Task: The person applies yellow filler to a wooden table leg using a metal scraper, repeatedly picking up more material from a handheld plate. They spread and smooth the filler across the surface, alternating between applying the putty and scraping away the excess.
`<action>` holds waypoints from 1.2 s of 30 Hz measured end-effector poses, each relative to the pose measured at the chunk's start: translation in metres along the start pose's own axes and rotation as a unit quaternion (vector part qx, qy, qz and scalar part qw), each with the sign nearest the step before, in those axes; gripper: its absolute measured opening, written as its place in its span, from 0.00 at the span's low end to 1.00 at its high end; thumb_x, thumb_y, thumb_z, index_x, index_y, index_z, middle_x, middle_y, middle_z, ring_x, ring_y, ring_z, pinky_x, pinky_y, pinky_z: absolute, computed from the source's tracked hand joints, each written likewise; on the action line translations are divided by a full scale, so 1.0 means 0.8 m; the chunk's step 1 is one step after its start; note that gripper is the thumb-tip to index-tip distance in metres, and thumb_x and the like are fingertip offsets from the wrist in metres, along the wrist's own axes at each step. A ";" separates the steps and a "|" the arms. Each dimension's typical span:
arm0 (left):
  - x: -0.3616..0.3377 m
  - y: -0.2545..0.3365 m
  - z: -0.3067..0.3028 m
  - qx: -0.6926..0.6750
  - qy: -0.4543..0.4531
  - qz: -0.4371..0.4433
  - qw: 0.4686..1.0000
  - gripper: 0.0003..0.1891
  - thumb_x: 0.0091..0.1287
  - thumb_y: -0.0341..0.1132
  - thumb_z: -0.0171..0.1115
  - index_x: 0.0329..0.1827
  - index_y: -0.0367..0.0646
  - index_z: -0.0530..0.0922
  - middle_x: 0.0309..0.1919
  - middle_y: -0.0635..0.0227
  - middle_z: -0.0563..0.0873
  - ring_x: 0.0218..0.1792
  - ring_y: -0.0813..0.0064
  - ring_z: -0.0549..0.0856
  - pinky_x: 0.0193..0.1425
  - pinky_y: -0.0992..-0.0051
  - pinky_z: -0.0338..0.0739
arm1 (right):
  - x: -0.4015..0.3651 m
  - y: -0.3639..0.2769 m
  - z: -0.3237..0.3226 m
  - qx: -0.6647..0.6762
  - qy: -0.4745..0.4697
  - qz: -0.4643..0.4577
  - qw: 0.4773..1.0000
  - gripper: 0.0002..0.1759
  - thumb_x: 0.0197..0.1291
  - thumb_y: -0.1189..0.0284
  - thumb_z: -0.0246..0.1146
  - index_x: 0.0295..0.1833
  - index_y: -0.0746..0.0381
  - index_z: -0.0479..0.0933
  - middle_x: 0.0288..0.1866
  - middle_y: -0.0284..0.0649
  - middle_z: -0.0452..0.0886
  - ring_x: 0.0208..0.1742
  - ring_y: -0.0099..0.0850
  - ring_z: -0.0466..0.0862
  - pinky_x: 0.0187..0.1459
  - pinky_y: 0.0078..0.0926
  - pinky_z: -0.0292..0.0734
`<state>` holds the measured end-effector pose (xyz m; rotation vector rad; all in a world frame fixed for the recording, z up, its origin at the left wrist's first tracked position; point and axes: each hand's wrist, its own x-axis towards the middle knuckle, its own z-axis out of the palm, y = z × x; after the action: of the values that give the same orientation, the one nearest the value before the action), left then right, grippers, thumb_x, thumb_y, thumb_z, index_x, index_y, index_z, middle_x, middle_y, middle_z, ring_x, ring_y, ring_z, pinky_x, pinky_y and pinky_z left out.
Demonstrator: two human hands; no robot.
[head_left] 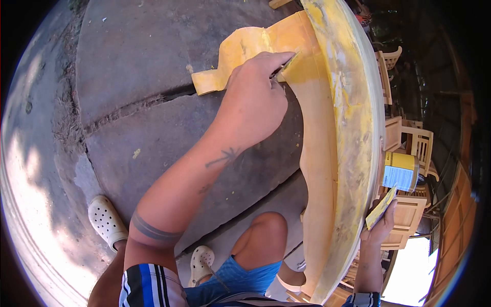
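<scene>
My left hand [258,94] is closed around a thin scraper [290,64]. Its edge rests against the upper part of a curved wooden piece [318,133], where yellow filler is smeared. Beside that piece runs a long pale board [358,112] streaked with yellow and grey. On its far side, at lower right, my right hand [381,227] grips a flat putty board [381,207] coated with yellow paste. The fingers of my left hand partly hide its scraper.
A yellow can [400,170] with a pale blue label stands just beyond my right hand. Several wooden chairs [420,146] are at the right. Below me are cracked concrete slabs [169,138] and my feet in pale clogs [106,217].
</scene>
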<state>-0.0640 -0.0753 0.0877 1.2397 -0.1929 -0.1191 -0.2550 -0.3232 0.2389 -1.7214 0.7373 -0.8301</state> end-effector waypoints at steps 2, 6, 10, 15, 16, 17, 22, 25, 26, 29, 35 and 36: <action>0.012 -0.016 0.012 0.016 0.027 0.066 0.997 0.24 0.58 0.16 0.46 0.60 0.33 0.75 0.54 0.54 0.81 0.52 0.66 0.81 0.59 0.72 0.72 | 0.010 0.003 -0.021 -0.008 -0.043 0.007 0.999 0.17 0.74 0.57 0.47 0.44 0.58 0.72 0.24 0.27 0.66 0.21 0.16 0.61 0.21 0.16 0.56; -0.016 -0.015 0.051 0.069 0.058 0.149 0.985 0.26 0.53 0.17 0.54 0.59 0.33 0.75 0.55 0.52 0.80 0.55 0.58 0.80 0.62 0.68 0.72 | 0.020 0.002 -0.045 -0.017 -0.164 0.007 0.986 0.14 0.74 0.58 0.46 0.48 0.57 0.68 0.30 0.30 0.68 0.26 0.18 0.66 0.27 0.16 0.62; -0.065 -0.027 0.114 0.117 0.138 0.195 0.964 0.30 0.47 0.17 0.61 0.59 0.35 0.75 0.55 0.53 0.79 0.56 0.53 0.78 0.62 0.63 0.73 | 0.009 -0.004 -0.024 -0.023 -0.152 0.013 0.988 0.14 0.75 0.58 0.45 0.41 0.56 0.66 0.27 0.28 0.62 0.24 0.18 0.63 0.23 0.15 0.58; -0.148 -0.053 0.106 0.075 -0.058 0.208 0.973 0.31 0.47 0.13 0.57 0.60 0.36 0.76 0.56 0.54 0.79 0.57 0.52 0.78 0.60 0.63 0.74 | 0.017 -0.001 -0.048 -0.019 -0.176 0.012 0.984 0.14 0.75 0.58 0.45 0.46 0.57 0.68 0.32 0.30 0.69 0.29 0.19 0.68 0.29 0.17 0.65; -0.151 -0.052 0.083 0.055 -0.132 0.207 0.968 0.31 0.48 0.12 0.55 0.60 0.36 0.76 0.56 0.53 0.79 0.57 0.52 0.78 0.60 0.63 0.75 | 0.016 0.001 -0.040 -0.018 -0.150 0.005 0.989 0.15 0.75 0.58 0.45 0.48 0.57 0.69 0.35 0.31 0.71 0.31 0.20 0.71 0.31 0.17 0.67; -0.141 -0.054 0.063 0.055 -0.087 0.179 0.978 0.31 0.48 0.11 0.53 0.60 0.37 0.75 0.57 0.53 0.79 0.57 0.52 0.79 0.61 0.64 0.74 | 0.014 0.002 -0.037 -0.018 -0.122 -0.001 0.992 0.16 0.75 0.58 0.44 0.50 0.57 0.70 0.37 0.32 0.73 0.33 0.20 0.73 0.34 0.18 0.70; -0.017 -0.040 0.002 0.110 0.061 0.199 0.972 0.29 0.53 0.12 0.47 0.61 0.35 0.74 0.56 0.49 0.79 0.57 0.53 0.79 0.62 0.68 0.72 | 0.010 0.000 -0.024 -0.025 -0.059 -0.001 0.998 0.20 0.75 0.57 0.44 0.61 0.59 0.68 0.45 0.32 0.75 0.43 0.22 0.76 0.46 0.22 0.73; -0.007 -0.041 0.038 0.117 0.084 0.201 0.969 0.29 0.52 0.12 0.50 0.61 0.35 0.74 0.57 0.49 0.78 0.57 0.52 0.79 0.63 0.68 0.72 | 0.022 0.001 -0.054 -0.038 -0.167 0.017 0.985 0.21 0.75 0.57 0.44 0.62 0.58 0.67 0.45 0.32 0.74 0.44 0.22 0.76 0.46 0.22 0.73; -0.015 -0.048 0.061 0.112 0.120 0.200 0.966 0.32 0.48 0.12 0.54 0.61 0.35 0.74 0.57 0.51 0.77 0.58 0.52 0.78 0.63 0.65 0.72 | 0.023 0.001 -0.051 -0.039 -0.160 0.013 0.986 0.21 0.75 0.57 0.44 0.62 0.58 0.67 0.45 0.32 0.74 0.44 0.22 0.76 0.46 0.22 0.73; -0.040 -0.063 0.118 0.113 0.205 0.221 0.947 0.34 0.45 0.11 0.56 0.61 0.36 0.74 0.58 0.53 0.77 0.59 0.52 0.76 0.64 0.63 0.72 | 0.020 0.002 -0.048 -0.042 -0.141 0.013 0.989 0.21 0.75 0.57 0.44 0.62 0.58 0.67 0.43 0.32 0.74 0.43 0.22 0.76 0.45 0.22 0.73; -0.120 -0.049 0.096 0.048 0.002 0.198 0.979 0.36 0.45 0.10 0.54 0.62 0.38 0.74 0.58 0.54 0.77 0.60 0.53 0.76 0.64 0.63 0.72 | 0.027 0.002 -0.062 -0.045 -0.161 0.029 0.985 0.21 0.75 0.57 0.44 0.64 0.58 0.66 0.46 0.33 0.74 0.46 0.23 0.76 0.48 0.24 0.73; -0.122 -0.045 0.075 0.035 -0.053 0.188 0.980 0.35 0.45 0.10 0.53 0.62 0.38 0.74 0.58 0.54 0.77 0.59 0.53 0.77 0.63 0.63 0.73 | 0.029 0.004 -0.056 -0.039 -0.147 0.025 0.988 0.22 0.75 0.57 0.44 0.64 0.58 0.66 0.48 0.33 0.74 0.48 0.23 0.76 0.50 0.24 0.73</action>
<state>-0.1718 -0.1234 0.0645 1.2469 -0.5243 0.1508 -0.2786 -0.3670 0.2500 -1.8370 0.6160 -0.5023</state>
